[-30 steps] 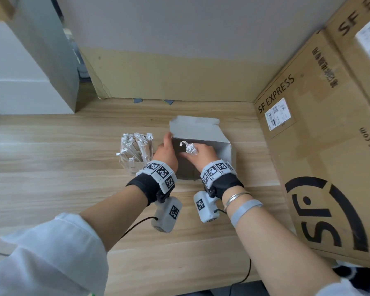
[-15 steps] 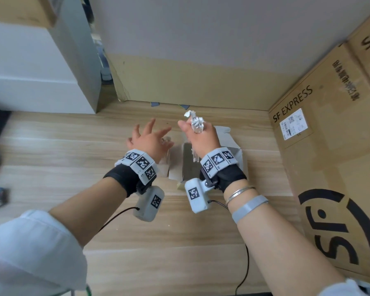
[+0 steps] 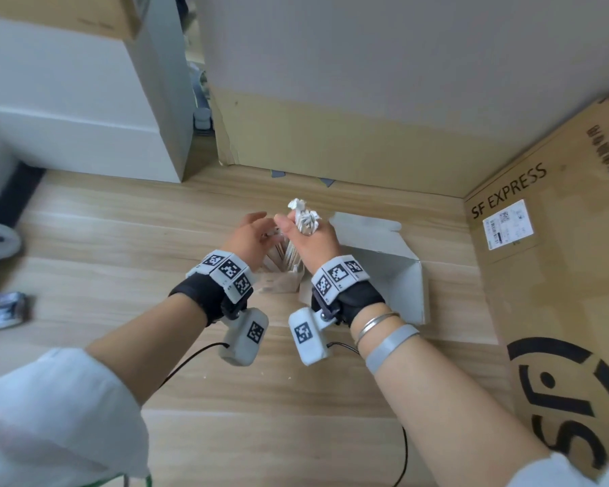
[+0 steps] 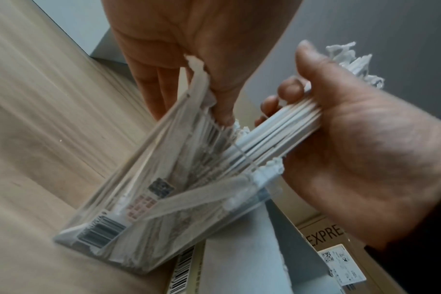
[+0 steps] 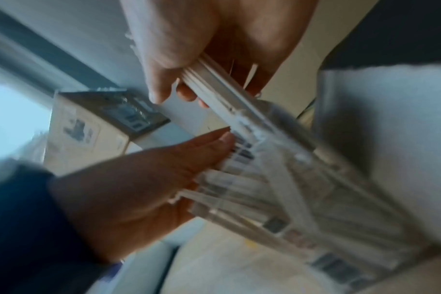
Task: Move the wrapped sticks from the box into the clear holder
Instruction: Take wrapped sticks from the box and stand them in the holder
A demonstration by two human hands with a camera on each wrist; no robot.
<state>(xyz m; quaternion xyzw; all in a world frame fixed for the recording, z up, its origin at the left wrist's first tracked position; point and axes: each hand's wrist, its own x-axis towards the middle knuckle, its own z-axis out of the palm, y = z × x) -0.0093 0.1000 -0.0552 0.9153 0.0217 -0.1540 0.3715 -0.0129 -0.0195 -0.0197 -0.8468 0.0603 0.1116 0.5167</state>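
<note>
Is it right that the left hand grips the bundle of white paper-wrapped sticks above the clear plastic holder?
Not quite: the right hand grips the bundle of white paper-wrapped sticks above the clear plastic holder, as the left wrist view shows. The left hand only touches the sticks already standing in the holder.

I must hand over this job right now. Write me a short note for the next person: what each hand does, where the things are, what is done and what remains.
Right hand: grips a bundle of wrapped sticks, lower ends angled down into the mouth of the clear holder.
Left hand: fingers straight, touching the tops of the sticks that already stand in the holder.
Holder: on the wooden table, just left of the open white box.
Done: many sticks are already in the holder; this bundle is out of the box.
Left: seat the bundle and let go. Whether the box still has sticks cannot be seen; check it.
</note>
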